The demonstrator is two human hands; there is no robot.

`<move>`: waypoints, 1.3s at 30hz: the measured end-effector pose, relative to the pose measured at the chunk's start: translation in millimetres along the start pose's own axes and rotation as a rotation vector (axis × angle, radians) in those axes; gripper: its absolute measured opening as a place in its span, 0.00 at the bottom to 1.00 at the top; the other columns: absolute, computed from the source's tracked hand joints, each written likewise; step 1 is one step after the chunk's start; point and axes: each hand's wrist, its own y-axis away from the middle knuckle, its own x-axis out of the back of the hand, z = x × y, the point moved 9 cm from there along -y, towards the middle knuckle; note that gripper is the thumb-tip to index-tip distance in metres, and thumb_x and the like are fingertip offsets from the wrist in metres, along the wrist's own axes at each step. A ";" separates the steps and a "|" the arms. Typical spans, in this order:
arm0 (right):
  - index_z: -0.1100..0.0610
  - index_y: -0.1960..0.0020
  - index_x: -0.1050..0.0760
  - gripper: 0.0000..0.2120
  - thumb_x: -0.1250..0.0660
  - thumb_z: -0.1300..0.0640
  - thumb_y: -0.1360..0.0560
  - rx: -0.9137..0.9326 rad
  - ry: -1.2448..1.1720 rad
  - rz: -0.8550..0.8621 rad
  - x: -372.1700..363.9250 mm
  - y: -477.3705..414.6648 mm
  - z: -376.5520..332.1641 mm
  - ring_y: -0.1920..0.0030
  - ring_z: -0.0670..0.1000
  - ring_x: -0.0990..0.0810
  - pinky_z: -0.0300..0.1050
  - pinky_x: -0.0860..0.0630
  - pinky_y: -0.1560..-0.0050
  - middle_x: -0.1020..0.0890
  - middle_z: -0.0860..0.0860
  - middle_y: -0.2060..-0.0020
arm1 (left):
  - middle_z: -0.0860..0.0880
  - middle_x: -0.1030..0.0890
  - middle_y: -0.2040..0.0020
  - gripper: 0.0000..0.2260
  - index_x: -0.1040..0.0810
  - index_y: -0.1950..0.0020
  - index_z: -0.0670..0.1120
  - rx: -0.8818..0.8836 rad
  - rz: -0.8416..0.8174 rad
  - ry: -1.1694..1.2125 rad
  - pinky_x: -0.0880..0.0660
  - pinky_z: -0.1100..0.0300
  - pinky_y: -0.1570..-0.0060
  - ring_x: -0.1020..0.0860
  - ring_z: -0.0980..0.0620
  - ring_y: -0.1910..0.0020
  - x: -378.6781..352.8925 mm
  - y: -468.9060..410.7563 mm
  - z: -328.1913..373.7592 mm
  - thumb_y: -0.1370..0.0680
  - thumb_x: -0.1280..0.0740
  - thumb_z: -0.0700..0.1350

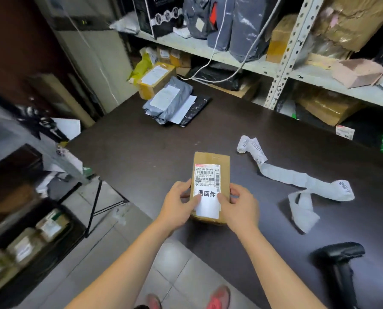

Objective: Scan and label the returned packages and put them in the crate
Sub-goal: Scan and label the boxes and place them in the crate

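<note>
Package (211, 159) on dark table (141, 143) beside shelves (283, 63)

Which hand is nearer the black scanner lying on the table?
Right. The right hand grips the right edge of the box, up and left of the scanner; the left hand grips the box's left edge, farther away.

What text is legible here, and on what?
"退回件": white sticker on the cardboard box.
"642 H468-00 033", roughly: shipping label on that box; its finer print is too small.
"退回件": label strip on the table, printed repeatedly.
Labels on the far parcels: too blurred.
</note>
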 end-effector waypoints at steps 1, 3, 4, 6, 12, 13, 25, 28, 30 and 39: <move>0.40 0.48 0.22 0.09 0.29 0.51 0.26 0.027 0.007 -0.023 -15.5 6.3 -14.5 0.55 0.43 0.18 0.45 0.20 0.58 0.17 0.43 0.50 | 0.52 0.25 0.47 0.18 0.23 0.32 0.57 -0.002 0.031 -0.001 0.29 0.77 0.51 0.24 0.70 0.49 20.4 7.5 -4.1 0.20 0.33 0.42; 0.37 0.52 0.26 0.10 0.28 0.51 0.26 0.099 0.028 -0.070 -49.7 21.5 -45.8 0.56 0.40 0.19 0.43 0.22 0.62 0.18 0.42 0.50 | 0.52 0.25 0.47 0.18 0.23 0.33 0.61 0.002 0.092 0.024 0.29 0.76 0.51 0.24 0.70 0.49 63.8 26.4 -14.5 0.20 0.33 0.42; 0.37 0.53 0.27 0.10 0.28 0.51 0.26 0.132 0.035 -0.095 -69.4 30.7 -61.5 0.57 0.39 0.20 0.42 0.23 0.61 0.18 0.41 0.50 | 0.51 0.25 0.47 0.19 0.24 0.35 0.63 0.007 0.122 0.039 0.28 0.76 0.50 0.24 0.69 0.49 87.3 38.2 -21.0 0.20 0.33 0.42; 0.39 0.51 0.24 0.09 0.28 0.52 0.26 0.183 0.042 -0.156 -114.0 52.5 -91.5 0.56 0.40 0.20 0.45 0.21 0.58 0.18 0.42 0.50 | 0.48 0.25 0.46 0.19 0.24 0.36 0.64 0.022 0.198 0.062 0.28 0.75 0.50 0.23 0.66 0.50 137.9 64.7 -37.5 0.20 0.33 0.41; 0.44 0.45 0.21 0.10 0.28 0.52 0.26 0.361 0.113 -0.379 -277.5 146.9 -173.9 0.57 0.39 0.19 0.39 0.25 0.60 0.16 0.44 0.50 | 0.50 0.26 0.43 0.23 0.27 0.29 0.57 0.145 0.455 0.156 0.30 0.75 0.50 0.26 0.67 0.46 296.7 167.8 -123.3 0.22 0.30 0.42; 0.47 0.42 0.20 0.12 0.28 0.51 0.26 0.392 0.132 -0.418 -306.9 162.8 -184.1 0.57 0.39 0.19 0.38 0.25 0.60 0.15 0.45 0.50 | 0.52 0.26 0.43 0.23 0.28 0.28 0.58 0.171 0.499 0.171 0.30 0.73 0.49 0.26 0.64 0.44 321.7 185.6 -141.6 0.22 0.30 0.44; 0.44 0.51 0.22 0.09 0.26 0.55 0.28 0.552 0.304 -0.779 -622.1 271.1 -232.1 0.65 0.30 0.21 0.27 0.29 0.68 0.21 0.36 0.65 | 0.55 0.26 0.45 0.26 0.28 0.34 0.68 0.407 0.811 0.372 0.25 0.68 0.40 0.24 0.70 0.45 508.6 291.6 -362.4 0.22 0.29 0.41; 0.46 0.49 0.21 0.10 0.26 0.57 0.27 0.545 0.325 -0.869 -717.7 268.1 -226.0 0.64 0.28 0.21 0.24 0.28 0.68 0.19 0.37 0.62 | 0.59 0.26 0.46 0.29 0.30 0.45 0.77 0.471 0.862 0.335 0.26 0.66 0.38 0.24 0.69 0.46 555.7 287.8 -431.5 0.23 0.29 0.40; 0.51 0.46 0.19 0.11 0.26 0.59 0.27 0.527 0.343 -0.940 -788.5 263.2 -216.4 0.62 0.33 0.19 0.29 0.24 0.62 0.17 0.41 0.59 | 0.58 0.27 0.44 0.28 0.29 0.36 0.71 0.532 0.863 0.335 0.24 0.58 0.37 0.24 0.63 0.41 583.8 280.1 -484.8 0.23 0.29 0.39; 0.51 0.47 0.19 0.11 0.28 0.62 0.26 0.369 0.418 -1.061 -1058.5 229.3 -126.2 0.52 0.51 0.14 0.54 0.18 0.45 0.13 0.49 0.53 | 0.48 0.22 0.33 0.30 0.34 0.22 0.47 0.706 0.812 0.392 0.24 0.63 0.42 0.22 0.49 0.38 670.9 226.1 -733.7 0.22 0.31 0.34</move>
